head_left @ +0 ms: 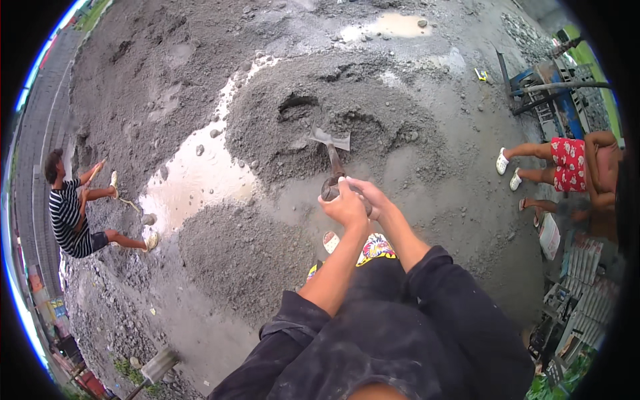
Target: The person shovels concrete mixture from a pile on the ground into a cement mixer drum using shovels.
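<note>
Both my hands are closed around the dark, rounded upper end of a shovel [335,160] in front of my body. My left hand [347,208] wraps its near left side, the thumb lying on top. My right hand [375,197] grips from the right, close against the left. The shaft runs away from me to a pale metal blade [332,139], which meets a mound of wet grey gravel [280,143]. Hollows are dug into the mound just beyond the blade. My fingers hide part of the grip.
A muddy puddle [207,163] lies left of the mound. Past it, a person in a striped shirt [70,220] holds a long handle. At the right stands a person in red shorts [569,163], near a blue metal machine [567,100] and stacked grey sacks [587,263].
</note>
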### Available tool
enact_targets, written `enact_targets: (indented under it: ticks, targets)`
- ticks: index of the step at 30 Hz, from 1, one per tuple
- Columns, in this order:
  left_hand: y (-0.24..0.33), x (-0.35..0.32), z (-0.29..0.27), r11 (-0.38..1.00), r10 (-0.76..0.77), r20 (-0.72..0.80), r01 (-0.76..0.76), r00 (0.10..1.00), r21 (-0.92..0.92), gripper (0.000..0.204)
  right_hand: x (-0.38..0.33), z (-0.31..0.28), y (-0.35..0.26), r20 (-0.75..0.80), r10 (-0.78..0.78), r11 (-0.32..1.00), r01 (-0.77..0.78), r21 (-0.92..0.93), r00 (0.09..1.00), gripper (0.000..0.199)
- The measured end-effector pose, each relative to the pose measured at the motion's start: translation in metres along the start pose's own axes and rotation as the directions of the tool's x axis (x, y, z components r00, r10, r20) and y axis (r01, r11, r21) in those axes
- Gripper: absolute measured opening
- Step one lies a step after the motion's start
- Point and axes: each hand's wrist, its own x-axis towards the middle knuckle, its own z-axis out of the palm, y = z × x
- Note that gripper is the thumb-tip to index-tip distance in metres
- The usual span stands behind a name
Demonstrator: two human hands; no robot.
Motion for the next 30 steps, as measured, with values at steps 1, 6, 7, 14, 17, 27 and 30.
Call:
enact_targets:
  ticks: [1, 6, 7, 14, 17, 27, 30]
  targets:
    - [0.013, -0.004, -0.005, 0.998, -0.056, 0.044, 0.057, 0.997, -0.031, 0.020, -0.020, 0.017, 0.012, -0.050, -0.025, 0.995, 0.030, 0.094, 0.998, 0.034]
    - [0.021, 0.020, -0.051, 0.990, -0.109, 0.090, 0.116, 0.990, -0.075, 0.017, 0.001, 0.032, 0.059, -0.054, -0.029, 0.917, 0.048, 0.396, 0.998, 0.034]
    - [0.024, 0.032, -0.062, 0.987, -0.111, 0.098, 0.122, 0.989, -0.105, 0.017, 0.013, 0.040, 0.069, -0.016, -0.012, 0.885, 0.018, 0.464, 1.000, 0.034]
    - [-0.008, 0.098, 0.013, 0.989, 0.122, -0.007, -0.122, 0.993, -0.080, 0.032, 0.089, 0.026, -0.008, -0.145, -0.036, 0.972, 0.069, 0.224, 0.989, 0.020]
    - [-0.023, 0.122, 0.022, 0.994, -0.087, 0.149, 0.095, 0.985, -0.045, 0.030, 0.093, 0.039, -0.019, -0.357, -0.091, 0.968, 0.167, 0.189, 0.930, 0.023]
    - [-0.072, 0.143, -0.016, 0.977, 0.181, -0.245, -0.147, 0.952, 0.152, 0.034, 0.155, -0.016, 0.021, -0.289, 0.133, 0.991, -0.133, 0.020, 0.948, 0.041]
    - [-0.084, 0.079, 0.017, 0.968, -0.159, 0.075, 0.141, 0.984, 0.209, 0.038, 0.141, -0.192, -0.010, -0.064, 0.151, 0.979, -0.140, 0.147, 0.986, 0.041]
